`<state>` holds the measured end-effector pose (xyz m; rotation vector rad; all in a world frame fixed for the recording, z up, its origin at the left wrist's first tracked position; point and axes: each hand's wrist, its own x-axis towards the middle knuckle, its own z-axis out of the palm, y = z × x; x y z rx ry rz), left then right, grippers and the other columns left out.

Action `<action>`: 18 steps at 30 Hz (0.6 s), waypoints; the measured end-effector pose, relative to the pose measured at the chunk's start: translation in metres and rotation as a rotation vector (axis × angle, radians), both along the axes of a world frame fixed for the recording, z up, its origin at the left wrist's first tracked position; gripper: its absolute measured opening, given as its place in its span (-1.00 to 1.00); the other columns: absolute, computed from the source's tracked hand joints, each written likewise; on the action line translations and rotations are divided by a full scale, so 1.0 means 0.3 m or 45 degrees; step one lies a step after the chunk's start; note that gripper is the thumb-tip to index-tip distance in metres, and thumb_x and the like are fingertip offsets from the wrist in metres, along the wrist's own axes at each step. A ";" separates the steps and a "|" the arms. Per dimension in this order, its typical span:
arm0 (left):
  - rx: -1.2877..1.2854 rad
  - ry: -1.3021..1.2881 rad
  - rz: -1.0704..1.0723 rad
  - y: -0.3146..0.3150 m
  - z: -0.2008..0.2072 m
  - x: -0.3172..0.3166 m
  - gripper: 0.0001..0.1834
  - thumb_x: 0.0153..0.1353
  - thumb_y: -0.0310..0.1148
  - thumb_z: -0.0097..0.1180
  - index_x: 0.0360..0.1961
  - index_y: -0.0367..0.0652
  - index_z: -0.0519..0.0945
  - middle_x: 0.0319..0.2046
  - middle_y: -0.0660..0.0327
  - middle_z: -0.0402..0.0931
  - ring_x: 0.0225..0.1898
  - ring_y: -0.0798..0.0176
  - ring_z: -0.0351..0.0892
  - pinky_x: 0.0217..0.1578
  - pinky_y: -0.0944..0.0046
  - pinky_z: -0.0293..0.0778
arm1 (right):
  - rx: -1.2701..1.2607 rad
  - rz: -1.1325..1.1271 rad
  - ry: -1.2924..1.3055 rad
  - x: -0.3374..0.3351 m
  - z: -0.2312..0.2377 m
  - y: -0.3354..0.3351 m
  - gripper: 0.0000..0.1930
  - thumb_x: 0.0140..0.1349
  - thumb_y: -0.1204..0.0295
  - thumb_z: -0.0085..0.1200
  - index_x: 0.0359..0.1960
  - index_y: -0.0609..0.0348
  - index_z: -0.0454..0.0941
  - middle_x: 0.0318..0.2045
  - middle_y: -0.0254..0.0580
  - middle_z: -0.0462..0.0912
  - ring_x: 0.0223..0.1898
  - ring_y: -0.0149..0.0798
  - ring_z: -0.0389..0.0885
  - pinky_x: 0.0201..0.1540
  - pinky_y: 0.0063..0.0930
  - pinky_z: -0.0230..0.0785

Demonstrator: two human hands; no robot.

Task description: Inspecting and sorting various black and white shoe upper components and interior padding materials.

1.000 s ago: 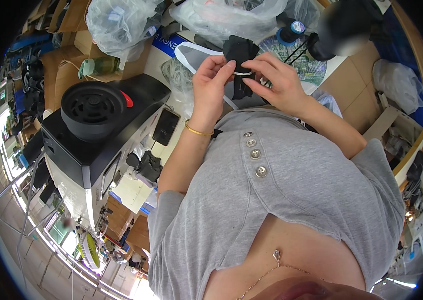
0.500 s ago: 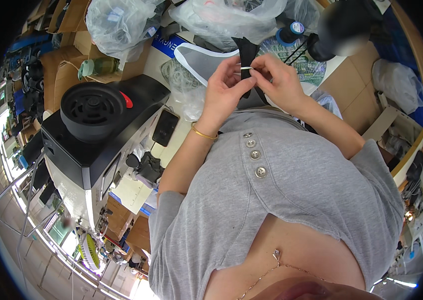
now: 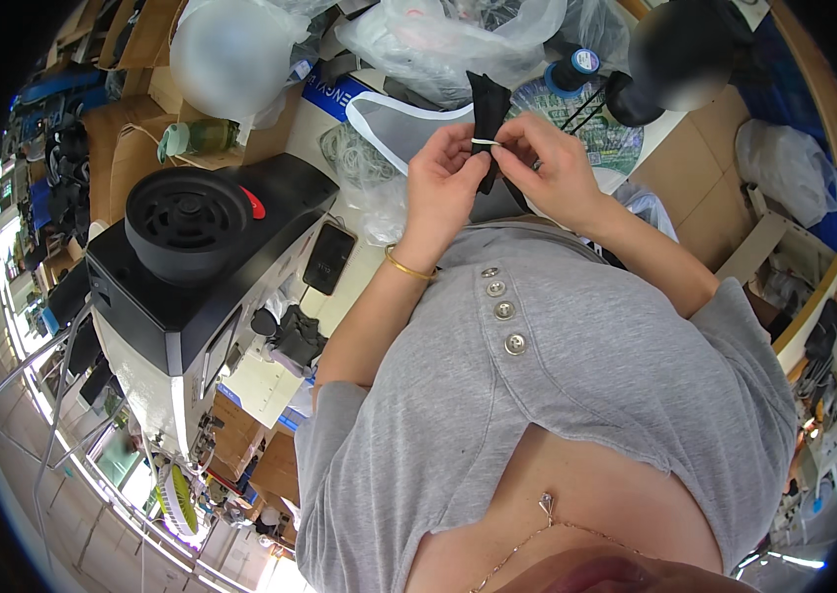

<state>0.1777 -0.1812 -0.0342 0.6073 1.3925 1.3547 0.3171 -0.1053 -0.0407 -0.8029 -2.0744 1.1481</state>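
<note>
A bundle of black fabric strips stands up between my two hands, in front of my body. Around its middle runs a thin white band. My left hand is closed on the bundle's lower part, thumb pressed against it. With thumb and fingertips, my right hand pinches the right end of the white band. Just behind my left hand lies a grey panel with white edging. Whether the band is knotted or looped is hidden by my fingers.
To the left stands a black-and-white sewing machine with a round black handwheel. A phone lies beside it on the table. Clear plastic bags are heaped at the back, near a dark blue thread spool. Cardboard boxes stand far left.
My right fingers have drawn the white band's end slightly down and right. The black bundle is still in my left hand, tilted a little differently.
</note>
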 end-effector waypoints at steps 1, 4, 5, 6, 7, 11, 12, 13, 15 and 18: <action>0.001 0.000 0.000 0.002 -0.002 0.000 -0.66 0.13 -0.68 0.03 -0.02 -0.39 0.45 -0.20 0.14 0.56 -0.23 0.42 0.55 -0.23 0.45 0.50 | -0.063 -0.040 0.011 0.002 0.007 -0.004 -0.83 0.12 0.47 0.18 -0.32 0.21 0.46 -0.46 -0.22 0.54 -0.49 -0.31 0.59 -0.48 -0.50 0.44; 0.097 0.024 -0.019 0.011 -0.004 0.015 -0.67 0.14 -0.65 0.08 -0.03 -0.39 0.46 -0.23 0.16 0.56 -0.26 0.42 0.55 -0.25 0.46 0.51 | -0.315 -0.158 0.066 0.014 -0.002 0.001 -0.78 0.12 0.46 0.20 -0.26 0.21 0.43 -0.43 -0.23 0.56 -0.47 -0.37 0.57 -0.45 -0.54 0.41; 0.118 0.064 -0.070 0.014 -0.003 0.025 -0.67 0.15 -0.64 0.09 -0.03 -0.39 0.46 -0.23 0.16 0.56 -0.26 0.44 0.54 -0.26 0.46 0.51 | -0.508 -0.234 0.109 0.023 -0.013 0.007 -0.75 0.12 0.45 0.21 -0.23 0.21 0.42 -0.41 -0.24 0.56 -0.44 -0.40 0.57 -0.42 -0.56 0.39; 0.140 0.105 -0.120 0.021 -0.003 0.035 -0.68 0.16 -0.63 0.10 -0.03 -0.39 0.46 -0.24 0.17 0.56 -0.27 0.45 0.54 -0.26 0.47 0.50 | -0.504 -0.232 0.111 0.031 -0.028 0.019 -0.75 0.12 0.45 0.21 -0.23 0.21 0.42 -0.41 -0.24 0.56 -0.44 -0.40 0.57 -0.42 -0.56 0.39; 0.132 0.133 -0.128 0.030 -0.003 0.042 -0.65 0.11 -0.61 0.15 -0.03 -0.38 0.46 -0.27 0.14 0.57 -0.28 0.35 0.57 -0.27 0.40 0.51 | -0.556 -0.258 0.166 0.044 -0.045 0.035 -0.74 0.12 0.46 0.20 -0.20 0.21 0.40 -0.39 -0.23 0.57 -0.40 -0.40 0.57 -0.38 -0.56 0.38; 0.432 1.356 -0.127 0.105 0.048 0.002 -0.57 -0.01 -0.47 0.24 -0.06 -0.34 0.48 -0.15 0.01 0.49 -0.05 -0.06 0.47 -0.05 0.10 0.43 | -0.429 -0.237 -0.059 0.148 -0.107 0.134 -0.73 0.11 0.49 0.17 -0.17 0.22 0.39 -0.38 -0.18 0.57 -0.35 -0.35 0.57 -0.32 -0.53 0.37; 0.433 1.356 -0.124 0.139 0.068 -0.018 -0.57 -0.01 -0.47 0.24 -0.06 -0.34 0.48 -0.15 0.01 0.49 -0.05 -0.06 0.47 -0.05 0.10 0.43 | -0.339 -0.177 -0.200 0.160 -0.123 0.152 -0.73 0.11 0.48 0.16 -0.18 0.21 0.40 -0.38 -0.17 0.57 -0.38 -0.31 0.58 -0.34 -0.51 0.38; 0.559 1.617 -0.153 0.169 0.093 -0.039 -0.55 -0.04 -0.51 0.21 -0.04 -0.29 0.50 -0.10 0.04 0.49 0.03 -0.04 0.43 0.04 0.10 0.37 | -0.169 -0.197 -0.381 0.165 -0.083 0.150 -0.77 0.10 0.45 0.19 -0.25 0.19 0.44 -0.40 -0.18 0.56 -0.45 -0.22 0.58 -0.40 -0.46 0.39; 0.685 1.886 -0.168 0.233 0.119 -0.079 -0.53 -0.06 -0.55 0.19 -0.03 -0.25 0.51 -0.04 0.07 0.48 0.10 -0.03 0.40 0.13 0.10 0.32 | 0.175 -0.158 -0.383 0.155 -0.037 0.174 -0.79 0.10 0.43 0.20 -0.28 0.18 0.46 -0.41 -0.20 0.55 -0.48 -0.19 0.57 -0.42 -0.41 0.39; 0.578 2.346 -0.300 0.316 0.132 -0.121 -0.60 -0.11 -0.52 0.16 -0.14 -0.21 0.59 -0.01 0.09 0.46 0.22 -0.01 0.26 0.27 -0.08 0.07 | 0.621 -0.059 -0.116 0.051 0.048 0.296 -0.87 0.11 0.45 0.17 -0.32 0.16 0.50 -0.42 -0.22 0.51 -0.50 -0.11 0.55 -0.45 -0.32 0.41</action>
